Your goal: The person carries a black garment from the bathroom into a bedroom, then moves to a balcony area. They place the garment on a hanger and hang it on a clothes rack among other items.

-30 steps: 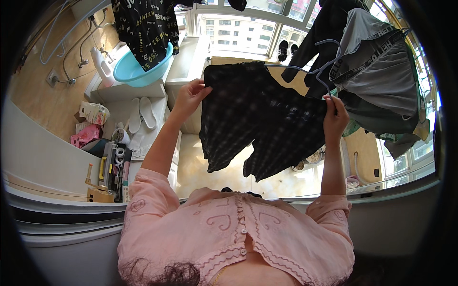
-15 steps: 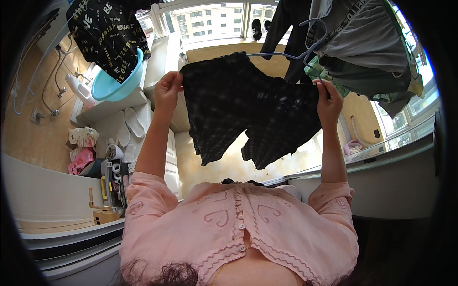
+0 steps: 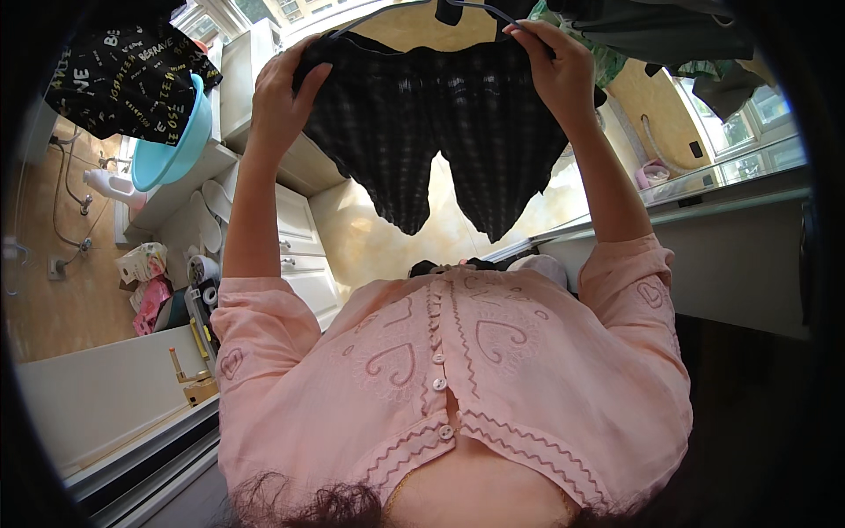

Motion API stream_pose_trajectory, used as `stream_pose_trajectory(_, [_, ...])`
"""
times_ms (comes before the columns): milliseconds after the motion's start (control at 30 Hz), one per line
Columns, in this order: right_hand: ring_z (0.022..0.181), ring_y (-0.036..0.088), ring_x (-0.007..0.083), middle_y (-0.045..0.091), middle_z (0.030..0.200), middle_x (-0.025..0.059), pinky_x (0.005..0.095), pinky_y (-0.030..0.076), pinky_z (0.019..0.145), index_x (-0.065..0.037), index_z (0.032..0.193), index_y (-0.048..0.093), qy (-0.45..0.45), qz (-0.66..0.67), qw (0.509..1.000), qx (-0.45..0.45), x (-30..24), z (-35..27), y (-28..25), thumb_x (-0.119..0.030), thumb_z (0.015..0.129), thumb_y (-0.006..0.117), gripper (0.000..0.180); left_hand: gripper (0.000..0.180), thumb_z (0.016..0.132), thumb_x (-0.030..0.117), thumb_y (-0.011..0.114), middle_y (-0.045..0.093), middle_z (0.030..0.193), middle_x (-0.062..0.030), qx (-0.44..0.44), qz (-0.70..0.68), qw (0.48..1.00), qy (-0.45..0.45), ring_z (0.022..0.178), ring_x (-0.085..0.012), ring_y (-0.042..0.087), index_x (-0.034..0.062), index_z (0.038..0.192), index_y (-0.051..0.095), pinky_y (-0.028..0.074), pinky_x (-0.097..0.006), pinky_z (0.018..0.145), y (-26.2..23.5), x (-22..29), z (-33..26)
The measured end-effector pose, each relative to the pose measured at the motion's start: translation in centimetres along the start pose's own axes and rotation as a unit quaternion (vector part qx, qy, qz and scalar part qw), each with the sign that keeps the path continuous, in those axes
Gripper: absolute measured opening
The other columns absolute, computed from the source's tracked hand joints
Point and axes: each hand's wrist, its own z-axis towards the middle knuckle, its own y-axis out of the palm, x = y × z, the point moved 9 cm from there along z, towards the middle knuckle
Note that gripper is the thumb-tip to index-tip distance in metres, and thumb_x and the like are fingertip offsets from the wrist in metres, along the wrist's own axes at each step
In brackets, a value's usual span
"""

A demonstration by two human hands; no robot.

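Black checked shorts (image 3: 422,106) hang spread out in front of me, waistband up and both legs dangling. My left hand (image 3: 289,88) grips the left end of the waistband, its thumb on the near side. At the opposite end, my right hand (image 3: 562,75) is closed on the waistband's corner, beside the hanger's end. A thin blue-grey hanger (image 3: 387,9) arches above the waistband, reaching toward both hands. The cloth hides parts of its ends, so I cannot tell exactly how they sit in the waistband.
Black printed clothing (image 3: 123,79) hangs at the left over a light-blue basin (image 3: 180,150). A white bottle (image 3: 110,185) stands near it. White cabinets (image 3: 299,229) are below. More garments (image 3: 669,31) hang at the upper right, near a window ledge (image 3: 748,167).
Both hands have risen with the shorts, which now hang more level and squarely toward me. The hanger has moved up and over the waistband, its ends now near both hands.
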Motion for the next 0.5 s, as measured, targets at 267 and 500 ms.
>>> stream_pose_trajectory(267, [0.063, 0.062, 0.0207, 0.064, 0.073, 0.0104, 0.0269, 0.045, 0.056, -0.002, 0.085, 0.065, 0.012, 0.019, 1.0, -0.002, -2.5, 1.7, -2.3, -0.014, 0.081, 0.062, 0.012, 0.016, 0.08, 0.022, 0.065, 0.061, 0.066, -0.0101, 0.126, 0.019, 0.99, -0.058, 0.053, -0.0215, 0.058, 0.0103, 0.09, 0.064, 0.043, -0.028, 0.05, -1.4, 0.8, 0.2])
stream_pose_trajectory(500, [0.071, 0.062, 0.0301, 0.064, 0.077, 0.0121, 0.0323, 0.048, 0.059, -0.004, 0.084, 0.063, 0.107, 0.046, 0.991, -0.065, 3.8, -3.3, 0.3, -0.014, 0.079, 0.064, 0.011, 0.013, 0.076, 0.016, 0.067, 0.063, 0.075, -0.0099, 0.011, -0.011, 0.994, -0.112, 0.066, -0.0281, 0.062, 0.0098, 0.086, 0.063, 0.047, -0.034, 0.056, 4.0, 0.1, -0.5])
